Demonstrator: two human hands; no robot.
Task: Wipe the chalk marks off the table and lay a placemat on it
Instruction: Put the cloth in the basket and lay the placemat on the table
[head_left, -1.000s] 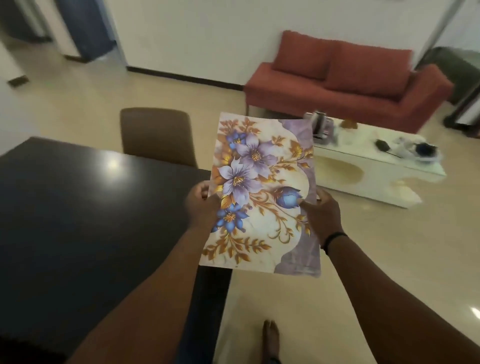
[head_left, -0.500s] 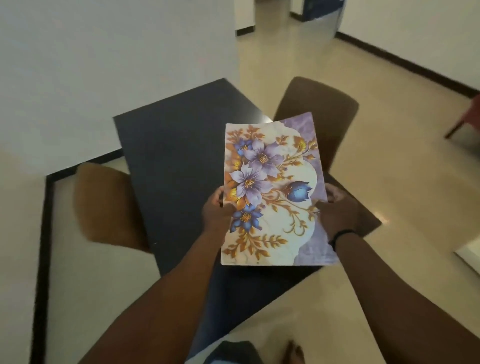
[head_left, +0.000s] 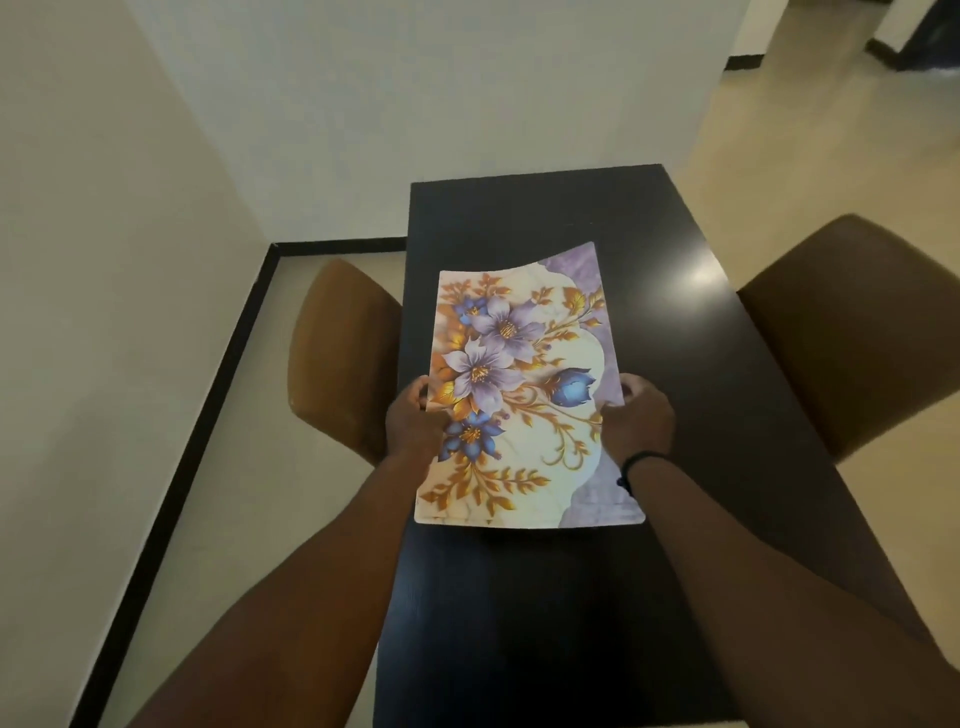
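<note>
We are holding the floral-printed rectangular placemat (head_left: 524, 395) over the dark glossy table (head_left: 691, 364), our left hand (head_left: 413, 423) and right hand (head_left: 636, 418) each pinching a long edge. We are judging it best to lower it level, square to the table's edges, before releasing.

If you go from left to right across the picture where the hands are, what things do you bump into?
White wall → left brown chair → left hand → flowery placemat → right hand → bare black table → right brown chair.
</note>
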